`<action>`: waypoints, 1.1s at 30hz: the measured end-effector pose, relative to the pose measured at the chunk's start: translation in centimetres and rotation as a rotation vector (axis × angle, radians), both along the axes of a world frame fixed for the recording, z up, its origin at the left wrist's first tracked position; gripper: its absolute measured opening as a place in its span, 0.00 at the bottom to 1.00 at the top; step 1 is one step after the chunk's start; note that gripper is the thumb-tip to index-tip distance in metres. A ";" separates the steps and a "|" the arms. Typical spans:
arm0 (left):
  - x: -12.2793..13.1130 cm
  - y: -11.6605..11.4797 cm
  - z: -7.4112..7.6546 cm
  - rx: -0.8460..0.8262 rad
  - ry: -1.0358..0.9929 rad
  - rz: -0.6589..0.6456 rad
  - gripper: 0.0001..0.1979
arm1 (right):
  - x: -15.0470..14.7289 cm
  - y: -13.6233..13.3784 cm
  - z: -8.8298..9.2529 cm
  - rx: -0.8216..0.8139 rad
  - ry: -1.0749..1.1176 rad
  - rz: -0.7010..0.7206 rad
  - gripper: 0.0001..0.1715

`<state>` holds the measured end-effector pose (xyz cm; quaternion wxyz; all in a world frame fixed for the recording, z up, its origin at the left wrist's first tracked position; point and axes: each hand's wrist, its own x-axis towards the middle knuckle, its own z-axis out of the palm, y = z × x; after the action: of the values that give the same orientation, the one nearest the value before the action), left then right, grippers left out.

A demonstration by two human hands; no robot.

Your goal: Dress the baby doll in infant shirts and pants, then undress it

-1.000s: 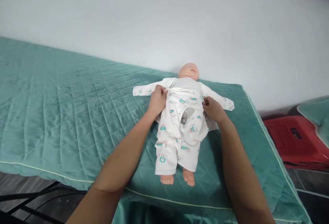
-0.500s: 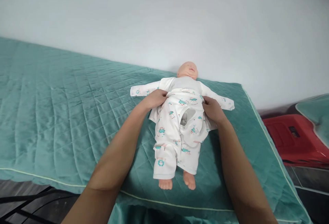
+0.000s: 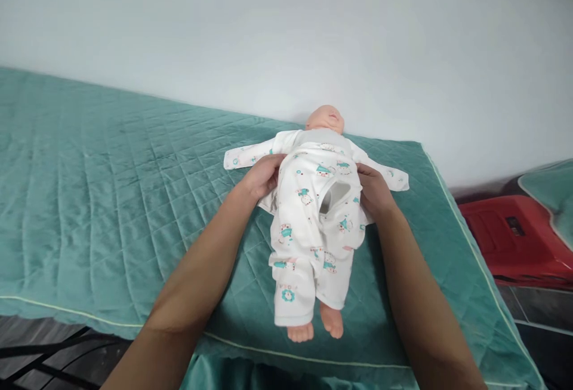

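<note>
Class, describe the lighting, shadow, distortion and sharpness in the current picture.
Head view: soft light on the pale wall, no harsh glare; head view: darker shadow on the green quilt between the trousers and right forearm; head view: left forearm looks enlarged toward the bottom edge; head view: trouser print slightly soft.

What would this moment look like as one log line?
left hand: at patterned trousers, waist side, grip unclear | right hand: opposite side, grip unclear | doll: on its back, on green quilted cover

From where I'm standing: bare left hand (image 3: 264, 176), bare right hand (image 3: 375, 190), bare left forearm (image 3: 201, 252) and right forearm (image 3: 421, 282) too, both tapering towards the wrists lol.
</note>
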<state>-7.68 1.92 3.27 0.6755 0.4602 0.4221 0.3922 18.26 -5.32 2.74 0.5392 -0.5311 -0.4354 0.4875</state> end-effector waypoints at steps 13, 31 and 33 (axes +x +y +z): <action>-1.5 -0.9 0.2 0.055 -0.002 -0.249 0.28 | 1.2 -0.2 0.2 -0.050 0.073 0.153 0.14; -1.6 -1.5 0.6 0.117 0.271 -0.135 0.20 | 1.9 -0.3 1.4 -0.223 -0.150 0.153 0.08; -1.7 -1.4 0.6 0.126 0.288 -0.121 0.20 | 1.9 -0.3 1.3 -0.217 -0.157 0.142 0.08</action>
<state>-9.33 0.49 3.87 0.6001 0.5776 0.4607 0.3066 20.15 -5.61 4.07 0.4069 -0.5908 -0.4574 0.5255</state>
